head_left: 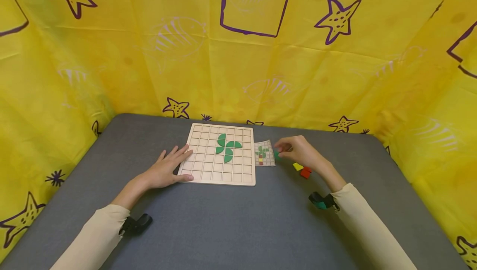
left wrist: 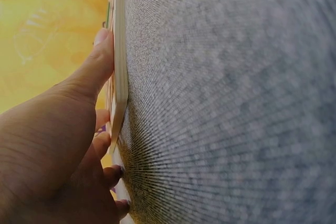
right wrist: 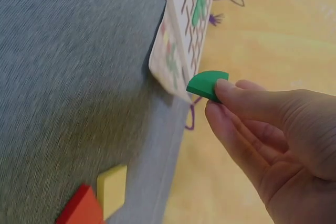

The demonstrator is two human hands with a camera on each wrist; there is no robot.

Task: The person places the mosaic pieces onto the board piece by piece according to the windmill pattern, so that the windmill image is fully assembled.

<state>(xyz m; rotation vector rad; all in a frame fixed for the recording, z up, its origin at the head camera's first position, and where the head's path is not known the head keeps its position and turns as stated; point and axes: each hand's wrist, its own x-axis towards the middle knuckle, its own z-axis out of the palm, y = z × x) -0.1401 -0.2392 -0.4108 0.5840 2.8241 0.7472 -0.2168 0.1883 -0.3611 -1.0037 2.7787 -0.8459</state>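
A light wooden grid board (head_left: 205, 170) lies on the table with several green rounded pieces (head_left: 228, 155) set in a pinwheel near its upper middle. My left hand (head_left: 165, 169) rests at its left edge, fingers spread, thumb on the front left corner. The left wrist view shows the thumb (left wrist: 97, 64) lying along the board's side. My right hand (head_left: 298, 150) is raised just right of the pattern card (head_left: 266, 158). Between thumb and fingers it pinches a green quarter-circle piece (right wrist: 205, 83), curved side up in the right wrist view.
A yellow piece (head_left: 297, 166) and red pieces (head_left: 306, 172) lie on the grey table (head_left: 231, 224) below the right hand. The card's left edge meets the board's right side. A yellow curtain (head_left: 208, 63) with starfish and fish drawings hangs behind and beside the table.
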